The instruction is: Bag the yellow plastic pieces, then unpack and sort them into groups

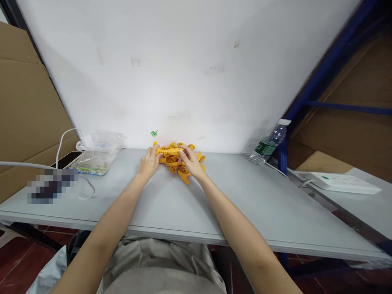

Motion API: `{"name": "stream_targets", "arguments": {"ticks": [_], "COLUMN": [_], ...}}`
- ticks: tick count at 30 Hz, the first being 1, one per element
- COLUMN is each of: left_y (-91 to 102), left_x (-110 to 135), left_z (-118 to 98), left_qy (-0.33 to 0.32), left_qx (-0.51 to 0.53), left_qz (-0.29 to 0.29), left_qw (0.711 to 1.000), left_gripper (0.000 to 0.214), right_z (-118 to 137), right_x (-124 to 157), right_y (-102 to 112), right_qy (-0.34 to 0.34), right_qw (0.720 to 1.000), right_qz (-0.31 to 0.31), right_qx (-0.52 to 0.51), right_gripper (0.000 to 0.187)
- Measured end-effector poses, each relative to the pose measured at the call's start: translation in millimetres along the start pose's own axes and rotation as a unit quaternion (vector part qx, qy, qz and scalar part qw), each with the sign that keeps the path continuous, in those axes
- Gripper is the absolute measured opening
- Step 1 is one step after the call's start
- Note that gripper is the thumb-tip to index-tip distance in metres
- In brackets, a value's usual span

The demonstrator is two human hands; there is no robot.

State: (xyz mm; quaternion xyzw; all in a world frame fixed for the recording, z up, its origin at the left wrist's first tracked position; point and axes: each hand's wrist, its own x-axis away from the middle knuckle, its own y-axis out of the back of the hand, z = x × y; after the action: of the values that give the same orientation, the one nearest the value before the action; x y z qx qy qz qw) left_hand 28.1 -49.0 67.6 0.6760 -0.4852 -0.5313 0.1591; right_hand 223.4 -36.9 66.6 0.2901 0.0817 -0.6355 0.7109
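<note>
Between my two hands is a long yellow plastic piece [169,151], lying roughly level over a heap of similar parts. My left hand [149,162] has its fingers closed round the left end. At the other end my right hand [191,161] pinches the piece between thumb and fingers. Under and around it lies the pile of yellow plastic parts [173,168], several with round cup-like ends. One curved yellow part [184,177] sticks out of the pile toward me. What kind of toy or fitting the parts belong to, I cannot tell.
A clear plastic bag [99,157] and a phone-like slab [67,159] lie at the left, with white cables [59,145] nearby. A plastic bottle [269,143] leans at the right by a blue post [282,157]. Beyond it sits a white power strip [339,183]. A white wall closes off the back.
</note>
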Motion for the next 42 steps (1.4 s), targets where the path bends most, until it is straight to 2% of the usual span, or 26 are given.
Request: {"name": "stream_targets", "arguments": {"ticks": [7, 12, 17, 22, 28, 31, 33, 35, 38, 42], "left_y": [-2.3, -0.3, 0.7, -0.2, -3.3, -5.2, -5.9, -6.3, -7.8, -10.9], "left_x": [-2.7, -5.0, -6.8, -8.6, -5.8, -3.5, -2.5, -2.3, -3.6, -6.6], "left_z": [8.9, 9.7, 8.2, 11.3, 14.4, 12.8, 11.7, 11.6, 13.6, 17.7], "left_qy": [-0.051, -0.065, -0.056, -0.075, -0.134, -0.156, -0.163, -0.165, -0.165, -0.159], "left_qx": [0.026, 0.071, 0.109, 0.125, 0.088, 0.066, 0.056, 0.054, 0.069, 0.100], "left_qz": [-0.009, 0.014, 0.031, 0.017, -0.036, -0.053, -0.058, -0.062, -0.069, -0.068], "left_qw": [0.998, 0.995, 0.992, 0.989, 0.986, 0.984, 0.983, 0.983, 0.982, 0.980], "left_gripper": [0.041, 0.038, 0.036, 0.036, 0.032, 0.032, 0.033, 0.033, 0.032, 0.031], "right_z": [-1.0, -3.5, -6.5, -4.8, 24.3, 48.6, 64.0, 76.0, 85.1, 85.7], "right_x": [0.4, 0.3, -0.8, -0.6, -2.5, -9.8, -16.2, -22.0, -27.7, -29.7], "right_y": [4.1, 6.0, 5.1, 6.5, 27.5, 35.3, 36.3, 34.4, 28.5, 20.7], "right_qy": [-0.022, -0.041, -0.033, -0.021, -0.008, 0.002, 0.013, 0.012, 0.000, 0.009], "right_qw": [0.999, 0.996, 0.998, 0.999, 0.994, 0.970, 0.938, 0.903, 0.865, 0.843], "right_qz": [0.011, 0.034, 0.028, 0.017, 0.076, 0.151, 0.221, 0.261, 0.276, 0.269], "right_qx": [-0.046, -0.075, -0.055, -0.039, 0.084, 0.188, 0.267, 0.342, 0.419, 0.466], "right_gripper": [0.051, 0.047, 0.050, 0.047, 0.040, 0.038, 0.034, 0.028, 0.023, 0.020]}}
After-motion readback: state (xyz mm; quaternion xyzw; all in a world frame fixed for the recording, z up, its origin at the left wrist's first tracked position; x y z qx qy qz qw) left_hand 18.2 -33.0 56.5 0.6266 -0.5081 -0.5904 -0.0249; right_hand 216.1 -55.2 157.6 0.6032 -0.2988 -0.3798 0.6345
